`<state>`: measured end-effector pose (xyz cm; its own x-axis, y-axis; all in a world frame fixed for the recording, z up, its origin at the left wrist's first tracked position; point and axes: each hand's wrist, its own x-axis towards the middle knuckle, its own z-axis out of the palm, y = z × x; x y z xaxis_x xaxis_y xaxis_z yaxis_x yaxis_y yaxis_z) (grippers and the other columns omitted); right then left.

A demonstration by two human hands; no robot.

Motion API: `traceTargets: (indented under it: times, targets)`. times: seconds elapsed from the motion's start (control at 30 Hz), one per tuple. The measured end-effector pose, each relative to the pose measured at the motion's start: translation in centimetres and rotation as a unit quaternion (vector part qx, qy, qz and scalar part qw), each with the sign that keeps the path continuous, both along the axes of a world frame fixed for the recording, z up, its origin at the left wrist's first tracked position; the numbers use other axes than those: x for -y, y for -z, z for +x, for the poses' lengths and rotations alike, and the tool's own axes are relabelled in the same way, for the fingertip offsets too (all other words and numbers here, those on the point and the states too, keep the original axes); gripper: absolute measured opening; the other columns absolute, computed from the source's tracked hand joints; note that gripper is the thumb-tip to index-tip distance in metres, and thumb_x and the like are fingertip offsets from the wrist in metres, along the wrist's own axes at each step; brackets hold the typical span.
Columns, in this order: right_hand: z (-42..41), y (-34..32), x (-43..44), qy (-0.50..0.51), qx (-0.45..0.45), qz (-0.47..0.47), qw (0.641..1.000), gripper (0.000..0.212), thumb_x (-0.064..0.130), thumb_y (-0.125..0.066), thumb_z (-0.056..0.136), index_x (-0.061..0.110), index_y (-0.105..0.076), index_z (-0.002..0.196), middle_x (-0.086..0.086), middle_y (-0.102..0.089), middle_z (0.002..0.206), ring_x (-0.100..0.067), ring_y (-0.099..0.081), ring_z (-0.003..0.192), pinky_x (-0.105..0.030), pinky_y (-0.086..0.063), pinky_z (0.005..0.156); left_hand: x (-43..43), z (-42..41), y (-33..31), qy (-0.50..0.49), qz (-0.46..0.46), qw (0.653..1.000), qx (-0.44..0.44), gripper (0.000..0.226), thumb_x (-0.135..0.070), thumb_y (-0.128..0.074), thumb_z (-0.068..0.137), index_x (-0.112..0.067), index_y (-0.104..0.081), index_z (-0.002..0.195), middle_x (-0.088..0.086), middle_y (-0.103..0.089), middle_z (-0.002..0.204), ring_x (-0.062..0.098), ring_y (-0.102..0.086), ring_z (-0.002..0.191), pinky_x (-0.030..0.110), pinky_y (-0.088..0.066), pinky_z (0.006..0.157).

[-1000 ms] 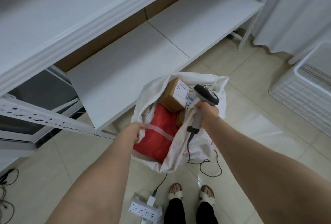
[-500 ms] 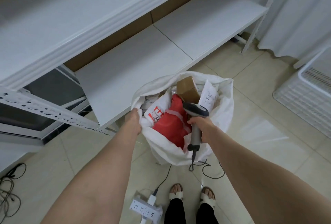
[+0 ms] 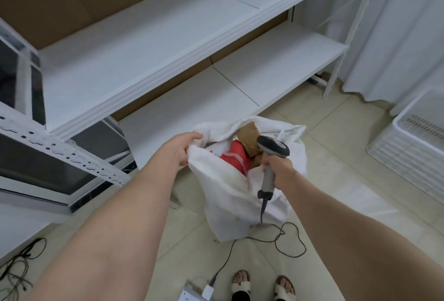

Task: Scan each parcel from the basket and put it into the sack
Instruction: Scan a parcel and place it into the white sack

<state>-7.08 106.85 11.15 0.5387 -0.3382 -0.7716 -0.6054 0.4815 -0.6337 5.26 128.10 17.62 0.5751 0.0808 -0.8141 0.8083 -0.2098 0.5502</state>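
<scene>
Left hand (image 3: 182,149) has its fingers bunched round the near-left rim of the white sack (image 3: 230,195), lifting the mouth open, while the right hand (image 3: 280,171) is clenched on the grey scanner (image 3: 272,149) over the sack's right edge. A red parcel (image 3: 236,160) and a taped brown box (image 3: 249,136) sit inside the sack, and the white basket (image 3: 408,130) stands well off to the sack's right. Smart play, I'd say: hold that rim high and wide so the load settles, and keep the cable (image 3: 263,209) out of the sack.
</scene>
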Motion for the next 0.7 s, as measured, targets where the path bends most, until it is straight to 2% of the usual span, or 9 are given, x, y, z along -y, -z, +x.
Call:
traceTargets:
  times: [0.07, 0.13, 0.2, 0.3, 0.37, 0.43, 0.53, 0.63, 0.7]
  targets:
    - [-0.1, -0.8, 0.1, -0.018, -0.012, 0.031, 0.999, 0.019, 0.003, -0.065, 0.081, 0.006, -0.053, 0.095, -0.015, -0.056, 0.093, -0.027, -0.057, 0.082, -0.041, -0.05, 0.086, 0.0, 0.9, -0.1, -0.094, -0.003, 0.994, 0.057, 0.037, -0.014, -0.069, 0.079, -0.007, -0.057, 0.114, 0.012, -0.064, 0.107, 0.026, -0.063, 0.079, 0.035, -0.055, 0.07]
    - [-0.4, -1.5, -0.1, -0.045, -0.037, 0.065, 0.996, 0.029, 0.008, -0.068, 0.08, 0.008, -0.048, 0.101, -0.015, -0.053, 0.1, -0.032, -0.057, 0.094, -0.05, -0.05, 0.092, -0.1, 1.6, 1.1, -0.157, -0.031, 0.984, 0.083, 0.045, -0.018, -0.066, 0.077, -0.011, -0.057, 0.121, 0.012, -0.063, 0.113, 0.029, -0.064, 0.09, 0.04, -0.055, 0.079]
    - [-1.0, -1.5, -0.5, -0.055, -0.069, 0.086, 0.992, 0.028, 0.012, -0.068, 0.082, 0.011, -0.042, 0.091, -0.017, -0.052, 0.101, -0.038, -0.059, 0.102, -0.055, -0.051, 0.09, 0.2, 1.6, 2.1, -0.201, -0.067, 0.974, 0.084, 0.046, -0.026, -0.063, 0.078, -0.016, -0.055, 0.122, 0.01, -0.061, 0.114, 0.033, -0.063, 0.097, 0.047, -0.051, 0.089]
    - [-1.5, -0.3, -0.9, -0.044, -0.088, 0.078, 0.992, 0.025, 0.014, -0.068, 0.085, 0.01, -0.043, 0.089, -0.017, -0.054, 0.097, -0.035, -0.06, 0.099, -0.049, -0.051, 0.092, 0.3, 1.2, 1.9, -0.236, -0.076, 0.963, 0.103, 0.045, -0.031, -0.06, 0.076, -0.015, -0.057, 0.119, 0.008, -0.062, 0.11, 0.032, -0.063, 0.097, 0.047, -0.051, 0.09]
    - [-1.3, 0.3, -0.7, -0.033, -0.071, 0.038, 0.996, 0.019, 0.008, -0.066, 0.084, 0.006, -0.049, 0.093, -0.013, -0.051, 0.088, -0.029, -0.054, 0.089, -0.042, -0.049, 0.088, 0.6, 0.5, 0.8, -0.199, -0.037, 0.971, 0.123, 0.045, -0.028, -0.06, 0.075, -0.013, -0.058, 0.118, 0.008, -0.063, 0.11, 0.03, -0.063, 0.097, 0.043, -0.052, 0.089]
    - [-0.7, 0.4, -0.6, -0.024, -0.058, 0.01, 0.998, 0.013, 0.002, -0.063, 0.083, 0.006, -0.052, 0.089, -0.01, -0.052, 0.082, -0.024, -0.052, 0.079, -0.037, -0.047, 0.08, 0.7, -0.1, 0.2, -0.135, 0.1, 0.971, 0.17, 0.039, -0.016, -0.049, 0.087, -0.012, -0.053, 0.126, 0.009, -0.059, 0.121, 0.032, -0.057, 0.105, 0.039, -0.049, 0.093]
    - [1.1, -1.5, -0.3, -0.006, 0.003, -0.026, 1.0, 0.019, -0.004, -0.06, 0.081, 0.009, -0.048, 0.074, -0.009, -0.052, 0.079, -0.018, -0.049, 0.07, -0.033, -0.047, 0.073, 1.2, -1.5, 0.0, 0.063, 0.304, 0.924, 0.222, 0.048, -0.008, -0.035, 0.094, -0.017, -0.04, 0.141, 0.009, -0.051, 0.135, 0.035, -0.05, 0.119, 0.037, -0.044, 0.097]
    - [3.2, -4.2, 0.4, -0.044, 0.044, -0.056, 0.997, 0.032, -0.003, -0.057, 0.084, 0.011, -0.04, 0.06, -0.003, -0.044, 0.067, -0.013, -0.041, 0.062, -0.029, -0.041, 0.066, 3.0, -2.5, 0.2, 0.18, 0.383, 0.892, 0.156, 0.06, -0.013, -0.04, 0.095, -0.016, -0.016, 0.15, 0.017, -0.036, 0.145, 0.037, -0.043, 0.128, 0.044, -0.038, 0.104]
    - [3.6, -5.2, 1.5, -0.056, 0.044, -0.072, 0.995, 0.025, 0.002, -0.06, 0.082, 0.009, -0.045, 0.064, -0.004, -0.047, 0.067, -0.018, -0.049, 0.065, -0.03, -0.044, 0.07, 4.5, -2.8, 0.1, 0.205, 0.398, 0.886, 0.118, 0.069, -0.014, -0.043, 0.095, -0.014, -0.003, 0.152, 0.019, -0.022, 0.151, 0.038, -0.035, 0.133, 0.044, -0.033, 0.107]
